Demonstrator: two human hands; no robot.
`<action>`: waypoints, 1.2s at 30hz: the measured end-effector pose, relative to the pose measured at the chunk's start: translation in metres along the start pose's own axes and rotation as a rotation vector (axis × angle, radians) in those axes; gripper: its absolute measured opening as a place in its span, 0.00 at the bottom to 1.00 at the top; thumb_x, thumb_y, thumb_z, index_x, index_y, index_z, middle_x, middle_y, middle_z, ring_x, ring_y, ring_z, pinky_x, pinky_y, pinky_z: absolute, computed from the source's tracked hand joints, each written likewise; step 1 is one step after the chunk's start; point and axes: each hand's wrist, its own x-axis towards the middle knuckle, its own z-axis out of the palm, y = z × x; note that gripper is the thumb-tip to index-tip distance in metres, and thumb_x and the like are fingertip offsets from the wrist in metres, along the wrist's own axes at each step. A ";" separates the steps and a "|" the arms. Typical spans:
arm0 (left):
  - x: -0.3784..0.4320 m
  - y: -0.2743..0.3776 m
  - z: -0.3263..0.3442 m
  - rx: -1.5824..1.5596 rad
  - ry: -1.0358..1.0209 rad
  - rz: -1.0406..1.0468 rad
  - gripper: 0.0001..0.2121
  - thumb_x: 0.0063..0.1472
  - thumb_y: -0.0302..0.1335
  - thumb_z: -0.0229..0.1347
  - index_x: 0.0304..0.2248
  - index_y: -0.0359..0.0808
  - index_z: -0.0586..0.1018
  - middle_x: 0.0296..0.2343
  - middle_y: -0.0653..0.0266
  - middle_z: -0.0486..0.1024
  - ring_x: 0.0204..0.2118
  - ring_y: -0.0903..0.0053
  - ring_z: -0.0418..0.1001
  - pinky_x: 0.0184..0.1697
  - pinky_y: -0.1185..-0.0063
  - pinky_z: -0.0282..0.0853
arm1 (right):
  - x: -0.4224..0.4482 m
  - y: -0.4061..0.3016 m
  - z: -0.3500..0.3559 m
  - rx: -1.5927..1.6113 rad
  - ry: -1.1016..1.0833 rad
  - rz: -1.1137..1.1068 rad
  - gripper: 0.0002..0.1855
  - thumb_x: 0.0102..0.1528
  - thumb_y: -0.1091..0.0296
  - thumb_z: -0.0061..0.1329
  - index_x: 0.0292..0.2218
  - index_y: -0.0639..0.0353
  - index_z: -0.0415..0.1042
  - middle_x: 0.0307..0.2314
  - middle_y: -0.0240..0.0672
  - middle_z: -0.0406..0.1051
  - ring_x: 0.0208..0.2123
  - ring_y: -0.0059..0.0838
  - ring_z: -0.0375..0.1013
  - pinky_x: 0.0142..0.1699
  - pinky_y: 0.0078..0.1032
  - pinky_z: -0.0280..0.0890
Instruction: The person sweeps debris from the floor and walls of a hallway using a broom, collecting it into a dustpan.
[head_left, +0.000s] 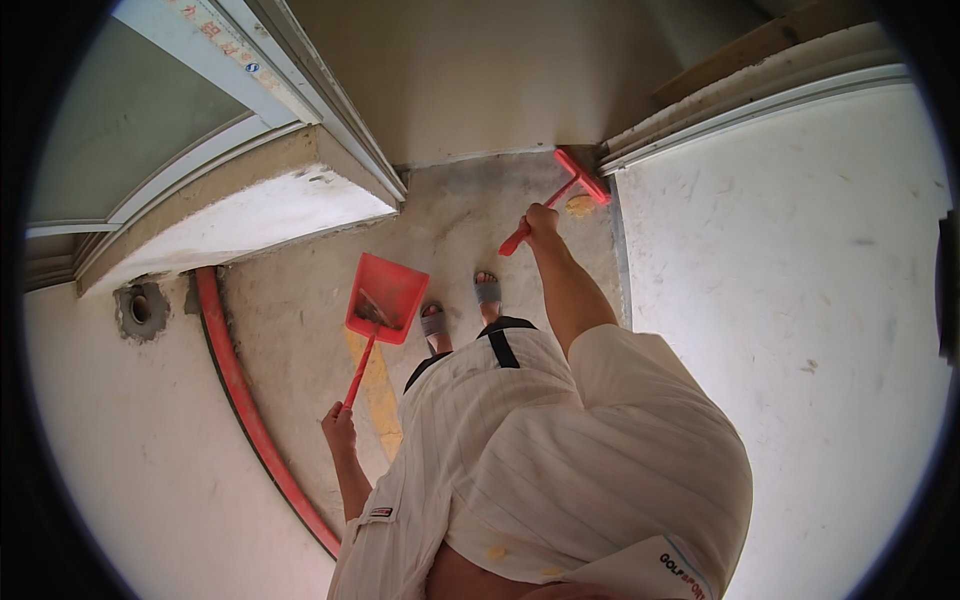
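My left hand (340, 427) grips the handle of a red plastic dustpan (397, 289), whose pan extends forward over the concrete floor. Dark dirt and a pale sliver lie inside the pan, near its handle end. In my right hand (541, 219) is the handle of a red hand brush (583, 177). Its head reaches into the corner at the right, where the floor meets the white wall. A yellowish patch (580, 206) marks the floor just below the brush head. The bristles cannot be made out.
A red pipe (247, 405) runs along the foot of the left wall, below a round hole (140, 308). A ledge (285, 191) under a framed window juts out at left. The white wall (780, 225) stands close on the right. A yellow strip (379, 397) crosses the concrete floor (292, 330).
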 end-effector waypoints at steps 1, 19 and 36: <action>-0.002 -0.002 0.000 0.003 -0.002 0.001 0.06 0.51 0.24 0.48 0.27 0.31 0.74 0.12 0.79 0.56 0.11 0.92 0.52 0.12 0.88 0.45 | -0.007 -0.001 -0.001 -0.140 -0.028 -0.050 0.03 0.45 0.79 0.35 0.21 0.65 0.57 0.10 0.37 0.56 0.08 0.29 0.55 0.11 0.25 0.50; 0.018 -0.015 -0.022 0.187 -0.048 0.044 0.05 0.49 0.24 0.48 0.20 0.31 0.70 0.12 0.78 0.56 0.14 0.91 0.53 0.15 0.84 0.45 | -0.006 0.010 -0.014 -0.153 -0.085 -0.033 0.08 0.45 0.77 0.37 0.16 0.62 0.59 0.08 0.37 0.57 0.07 0.31 0.58 0.11 0.29 0.51; 0.023 0.003 -0.006 0.070 -0.018 0.045 0.04 0.49 0.24 0.47 0.20 0.34 0.70 0.11 0.79 0.54 0.12 0.91 0.51 0.13 0.85 0.43 | -0.036 0.013 -0.078 -0.472 -0.185 -0.058 0.07 0.45 0.76 0.39 0.17 0.64 0.61 0.08 0.36 0.58 0.09 0.30 0.60 0.13 0.27 0.54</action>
